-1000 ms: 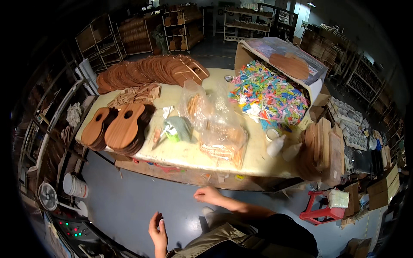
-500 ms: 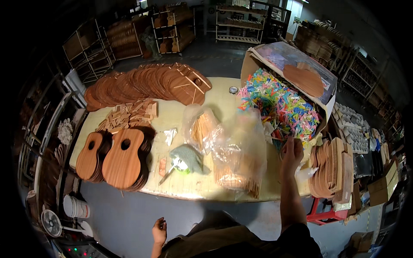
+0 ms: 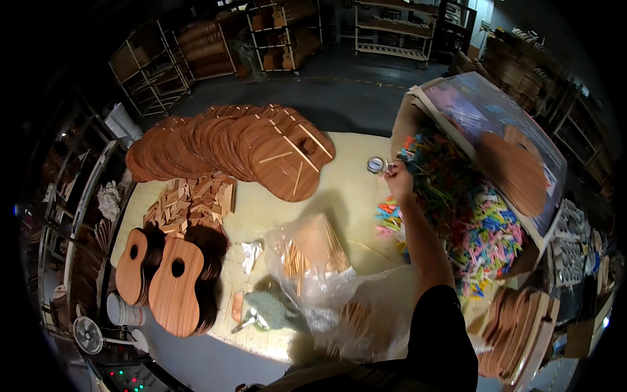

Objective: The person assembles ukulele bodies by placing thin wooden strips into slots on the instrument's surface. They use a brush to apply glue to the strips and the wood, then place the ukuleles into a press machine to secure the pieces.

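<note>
My right hand (image 3: 400, 181) reaches to the far side of the table, its fingers closed at the edge of a small round dial gauge (image 3: 375, 164) with a metal rim. My right forearm passes in front of a large tipped box (image 3: 408, 121) of coloured clothespins (image 3: 486, 225). Of my left hand (image 3: 243, 387), only a sliver shows at the lower edge; its fingers cannot be made out. Nearer me lie clear plastic bags (image 3: 385, 304) with thin wooden sticks (image 3: 296, 262), and a grey-green cloth (image 3: 269, 309) beside a knife-like tool (image 3: 244, 323).
Overlapping guitar-shaped wooden plates (image 3: 281, 166), some with glued strips, line the table's far left. Small wood blocks (image 3: 189, 202) are heaped before them. Guitar-body stacks (image 3: 175, 287) stand front left. Curved wood pieces (image 3: 513, 326) sit at right. A fan (image 3: 87, 335) stands lower left.
My right hand has moved from the box's near corner, away from me and leftward, to the dial gauge. My left hand has dropped almost out of view. The whole view has shifted.
</note>
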The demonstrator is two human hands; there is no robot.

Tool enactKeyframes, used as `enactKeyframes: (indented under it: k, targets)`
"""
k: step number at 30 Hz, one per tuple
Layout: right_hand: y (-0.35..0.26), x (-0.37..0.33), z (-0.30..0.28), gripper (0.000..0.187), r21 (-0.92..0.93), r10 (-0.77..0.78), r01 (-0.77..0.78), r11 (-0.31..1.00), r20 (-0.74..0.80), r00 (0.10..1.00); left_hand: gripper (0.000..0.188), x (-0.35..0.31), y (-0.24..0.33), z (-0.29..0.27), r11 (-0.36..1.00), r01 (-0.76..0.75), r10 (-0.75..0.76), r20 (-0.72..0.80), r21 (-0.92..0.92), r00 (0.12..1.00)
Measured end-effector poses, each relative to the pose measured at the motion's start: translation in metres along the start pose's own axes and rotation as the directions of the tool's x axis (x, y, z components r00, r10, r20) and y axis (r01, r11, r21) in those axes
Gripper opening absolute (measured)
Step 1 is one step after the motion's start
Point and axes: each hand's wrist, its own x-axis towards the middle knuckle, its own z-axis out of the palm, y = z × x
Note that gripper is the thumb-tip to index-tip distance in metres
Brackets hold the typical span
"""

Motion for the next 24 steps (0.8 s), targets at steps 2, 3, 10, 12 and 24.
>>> enactKeyframes:
  k: [2,3,10,12,24]
  targets:
    - [-0.004,0.016,0.034,0.06,-0.129,0.031,-0.023,0.991,0.056,0.998,0.043,-0.014,0.031,-0.007,0.999,0.045,-0.044,0.009,-0.014,0.999]
    - [-0.007,0.024,0.048,0.066,-0.192,0.048,-0.033,0.981,0.079,0.996,0.043,-0.019,0.045,-0.011,0.998,0.062,-0.062,0.011,-0.014,0.998]
    - [-0.013,0.062,0.09,0.077,-0.621,0.4,-0.184,0.762,0.228,0.888,0.044,-0.031,0.1,-0.023,0.993,0.115,-0.115,0.026,-0.017,0.993]
    - [-0.045,0.05,0.075,0.073,-0.528,0.362,-0.174,0.831,0.278,0.89,0.044,-0.04,0.095,-0.021,0.991,0.133,-0.132,0.026,-0.023,0.991]
    - [-0.217,-0.079,-0.078,0.078,0.416,-0.592,0.52,0.746,0.057,0.804,0.045,-0.046,0.032,-0.001,0.998,-0.02,0.019,-0.018,-0.058,1.0]
